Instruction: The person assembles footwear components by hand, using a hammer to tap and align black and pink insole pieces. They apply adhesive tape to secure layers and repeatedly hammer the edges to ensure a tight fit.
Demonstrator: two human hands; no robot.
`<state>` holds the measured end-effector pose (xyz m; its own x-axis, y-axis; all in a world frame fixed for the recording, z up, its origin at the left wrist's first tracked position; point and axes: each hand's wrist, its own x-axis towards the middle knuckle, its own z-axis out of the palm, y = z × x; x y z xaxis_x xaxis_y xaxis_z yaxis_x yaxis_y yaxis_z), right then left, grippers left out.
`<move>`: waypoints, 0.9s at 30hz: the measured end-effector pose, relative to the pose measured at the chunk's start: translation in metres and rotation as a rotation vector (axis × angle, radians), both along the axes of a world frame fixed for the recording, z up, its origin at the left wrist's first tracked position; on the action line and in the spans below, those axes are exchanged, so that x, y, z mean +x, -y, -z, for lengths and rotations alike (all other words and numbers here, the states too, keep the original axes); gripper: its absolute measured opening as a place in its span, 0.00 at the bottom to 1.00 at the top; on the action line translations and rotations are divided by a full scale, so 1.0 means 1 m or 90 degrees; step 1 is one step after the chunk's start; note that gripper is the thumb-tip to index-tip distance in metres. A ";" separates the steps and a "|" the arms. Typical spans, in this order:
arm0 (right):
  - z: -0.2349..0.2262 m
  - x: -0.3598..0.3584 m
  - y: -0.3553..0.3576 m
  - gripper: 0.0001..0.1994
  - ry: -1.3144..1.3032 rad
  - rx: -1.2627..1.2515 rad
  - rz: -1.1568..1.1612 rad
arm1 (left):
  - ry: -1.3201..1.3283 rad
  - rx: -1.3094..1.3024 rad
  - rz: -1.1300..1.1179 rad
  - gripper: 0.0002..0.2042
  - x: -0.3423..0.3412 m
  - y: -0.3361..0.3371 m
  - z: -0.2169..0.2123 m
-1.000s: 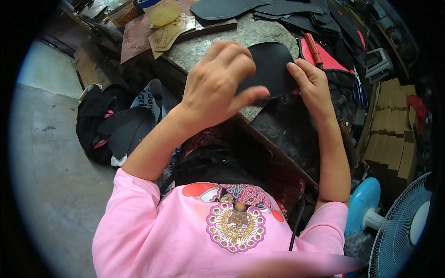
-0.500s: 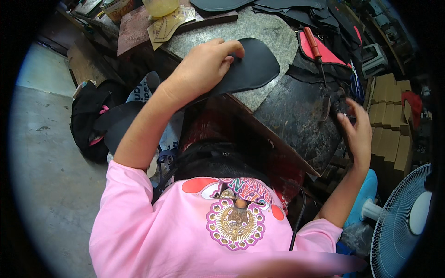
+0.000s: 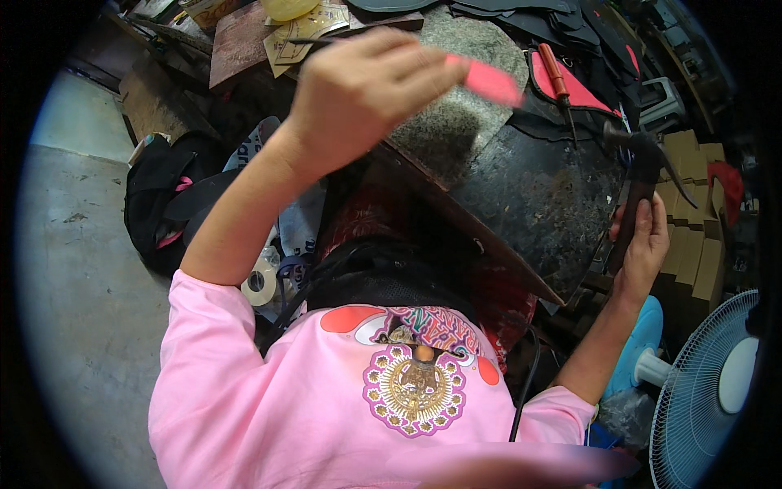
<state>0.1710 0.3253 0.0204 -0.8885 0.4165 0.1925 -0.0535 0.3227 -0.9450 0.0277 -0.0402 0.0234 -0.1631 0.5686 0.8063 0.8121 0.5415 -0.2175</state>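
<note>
My left hand (image 3: 358,94), smeared by motion, is raised over the grey stone slab (image 3: 476,41). Its fingers close round a flat, sole-shaped piece (image 3: 493,83); a pink face shows beyond the fingertips, and a thin dark edge sticks out on the other side. Most of that piece is hidden behind the hand. At the right edge of the bench, my right hand (image 3: 643,248) is wrapped round the dark handle of a hammer (image 3: 637,196), whose curved metal head points upward. A red-handled screwdriver-like tool (image 3: 554,72) lies beyond, on pink and black material.
Stacked black sheet pieces (image 3: 529,6) lie at the back of the dark worktop (image 3: 538,204). Brown paper patterns (image 3: 305,41) rest at the back left. A white and blue fan (image 3: 733,375) and cardboard boxes (image 3: 692,261) stand at right. A black bag (image 3: 155,212) sits at left.
My left hand has lifted and tilted the sole-shaped piece, so its pink face shows instead of the black one. My right hand has taken hold of the hammer and raised it upright.
</note>
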 end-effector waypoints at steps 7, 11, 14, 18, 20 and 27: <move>-0.025 -0.011 0.031 0.19 -0.080 0.252 -0.100 | 0.204 -0.137 0.009 0.14 0.012 0.018 0.036; -0.032 -0.029 0.055 0.19 -0.145 0.201 -0.107 | 0.238 -0.118 0.010 0.16 0.015 0.025 0.040; -0.010 -0.056 0.085 0.19 -0.058 0.399 -0.108 | 0.209 -0.105 0.011 0.11 0.014 0.022 0.039; -0.008 -0.067 0.084 0.19 -0.013 0.514 -0.186 | 0.259 -0.125 0.002 0.16 0.015 0.023 0.038; -0.014 -0.066 0.076 0.18 -0.068 0.434 -0.166 | 0.272 -0.131 -0.004 0.16 0.016 0.025 0.038; -0.003 -0.069 0.088 0.19 0.109 0.424 -0.197 | 0.274 -0.164 -0.001 0.17 0.016 0.026 0.033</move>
<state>0.1020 0.2375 0.0233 -0.9863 -0.0135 0.1646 -0.1045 0.8225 -0.5591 0.0438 -0.0661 -0.0099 -0.4514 0.7395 0.4994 0.8567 0.5157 0.0108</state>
